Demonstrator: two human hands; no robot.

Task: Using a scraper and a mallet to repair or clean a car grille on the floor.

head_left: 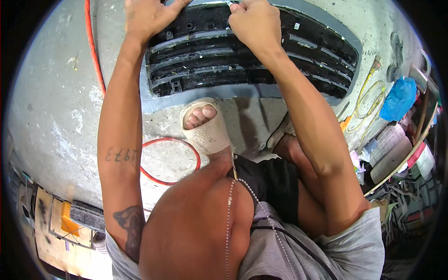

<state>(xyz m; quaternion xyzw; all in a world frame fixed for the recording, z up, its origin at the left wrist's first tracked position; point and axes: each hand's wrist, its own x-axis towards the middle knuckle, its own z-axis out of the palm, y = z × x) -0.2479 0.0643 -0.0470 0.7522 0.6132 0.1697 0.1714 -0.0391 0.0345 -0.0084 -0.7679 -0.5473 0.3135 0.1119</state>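
A long curved black slatted grille (210,70) with a grey border lies on the floor in front of me, its back with clips and ribs facing up. At its upper left corner is my left hand (151,17), thumb stretched out toward the grille's edge; its fingertips are cut off by the picture's upper edge. My right hand (255,25) is closed over the far middle part of the grille, thumb folded in. A small whitish bit shows by its thumb, but what it grips is hidden.
A red hose (94,51) runs along the left and loops near my bandaged foot (205,126). On the right are a yellow cord (368,100), a blue plastic bag (399,99) and a cluttered bin (410,154). A wooden board (51,233) lies lower left.
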